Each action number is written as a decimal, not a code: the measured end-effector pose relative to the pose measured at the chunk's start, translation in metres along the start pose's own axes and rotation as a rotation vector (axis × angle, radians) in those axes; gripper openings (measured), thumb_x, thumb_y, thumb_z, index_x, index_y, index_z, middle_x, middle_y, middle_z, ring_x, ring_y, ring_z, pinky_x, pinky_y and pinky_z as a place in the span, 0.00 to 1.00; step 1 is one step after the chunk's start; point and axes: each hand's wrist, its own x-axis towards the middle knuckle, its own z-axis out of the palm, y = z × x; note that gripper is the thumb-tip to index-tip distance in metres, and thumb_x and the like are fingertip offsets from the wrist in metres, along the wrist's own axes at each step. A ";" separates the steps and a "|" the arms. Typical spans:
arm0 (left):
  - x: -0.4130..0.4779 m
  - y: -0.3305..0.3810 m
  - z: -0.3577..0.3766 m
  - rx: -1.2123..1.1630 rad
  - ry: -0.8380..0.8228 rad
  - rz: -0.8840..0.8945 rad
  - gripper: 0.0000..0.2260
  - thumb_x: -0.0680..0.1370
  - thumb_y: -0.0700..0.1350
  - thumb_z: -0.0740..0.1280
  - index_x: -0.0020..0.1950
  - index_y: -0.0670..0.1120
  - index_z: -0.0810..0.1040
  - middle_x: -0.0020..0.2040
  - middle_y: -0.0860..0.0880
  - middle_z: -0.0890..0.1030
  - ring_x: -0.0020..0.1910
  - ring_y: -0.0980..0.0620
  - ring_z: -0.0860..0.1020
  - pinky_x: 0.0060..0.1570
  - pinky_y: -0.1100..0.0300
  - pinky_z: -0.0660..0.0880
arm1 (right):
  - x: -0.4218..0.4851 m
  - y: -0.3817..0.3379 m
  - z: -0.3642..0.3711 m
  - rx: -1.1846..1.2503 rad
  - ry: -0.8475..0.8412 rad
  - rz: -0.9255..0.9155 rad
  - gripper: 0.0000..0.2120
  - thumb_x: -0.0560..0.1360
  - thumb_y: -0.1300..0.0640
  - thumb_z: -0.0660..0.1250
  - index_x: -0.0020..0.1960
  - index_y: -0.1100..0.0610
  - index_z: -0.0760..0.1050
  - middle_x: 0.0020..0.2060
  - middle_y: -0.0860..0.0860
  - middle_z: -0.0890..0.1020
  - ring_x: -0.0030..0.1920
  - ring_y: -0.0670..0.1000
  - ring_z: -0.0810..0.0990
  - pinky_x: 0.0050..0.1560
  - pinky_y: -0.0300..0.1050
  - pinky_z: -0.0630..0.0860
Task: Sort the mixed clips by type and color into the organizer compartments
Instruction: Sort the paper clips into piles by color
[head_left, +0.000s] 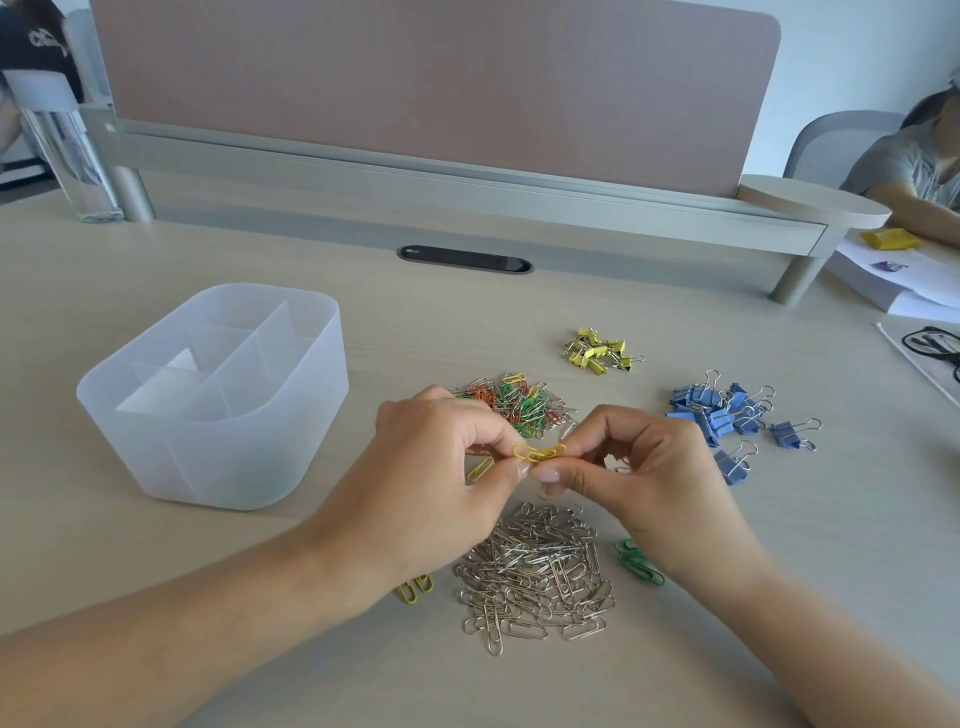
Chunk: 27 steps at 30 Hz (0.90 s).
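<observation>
Both hands (441, 467) (639, 467) pinch yellow clips (537, 453); silver pile (540, 577) beneath.

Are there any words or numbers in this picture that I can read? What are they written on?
No text here can be read for sure.
White curly print on the black shirt: cut off and blurred, unreadable.
Tiny label at the left end of the black cable slot: too small to read.
Purple patch on the paper: too blurred to tell.
Organizer: no writing visible.
</observation>
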 end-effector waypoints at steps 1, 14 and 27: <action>0.000 0.000 0.000 0.009 0.018 0.006 0.06 0.71 0.51 0.67 0.40 0.54 0.83 0.38 0.67 0.78 0.45 0.60 0.73 0.50 0.50 0.72 | 0.001 0.000 -0.001 0.055 0.000 0.048 0.07 0.63 0.55 0.77 0.34 0.57 0.80 0.31 0.54 0.84 0.33 0.57 0.81 0.41 0.46 0.77; 0.004 -0.006 0.000 0.018 0.028 0.095 0.04 0.74 0.50 0.70 0.47 0.54 0.83 0.41 0.62 0.79 0.46 0.57 0.73 0.46 0.66 0.68 | 0.003 -0.001 -0.002 0.275 -0.072 0.234 0.07 0.65 0.59 0.74 0.38 0.63 0.79 0.32 0.60 0.83 0.35 0.51 0.82 0.43 0.37 0.78; 0.004 0.000 -0.005 -0.274 -0.059 -0.116 0.05 0.74 0.47 0.74 0.39 0.50 0.82 0.33 0.54 0.82 0.28 0.59 0.74 0.30 0.67 0.69 | -0.003 0.003 0.002 -0.133 -0.017 -0.008 0.06 0.69 0.54 0.75 0.42 0.52 0.80 0.33 0.49 0.84 0.34 0.52 0.77 0.39 0.35 0.71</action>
